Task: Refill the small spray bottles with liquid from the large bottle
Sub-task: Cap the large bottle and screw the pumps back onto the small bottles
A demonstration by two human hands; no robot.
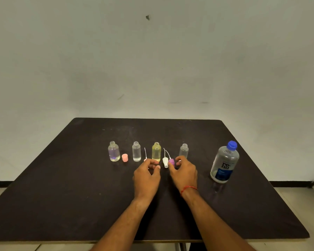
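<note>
A dark worktop (80, 196) stands against a plain pale wall (152, 60). The left hand (146, 175) rests with its fingers loosely curled, empty; the right hand (185, 172) pinches a purple spray cap (171, 162). Beyond them stand four uncapped small bottles (156, 151) in a row. One large bottle (224, 162) stands at the right, its blue cap on.

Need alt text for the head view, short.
Two bare hands, left hand and right hand, reach among loose spray tops before four uncapped small bottles on a dark table. A large blue-capped bottle stands at right.
</note>
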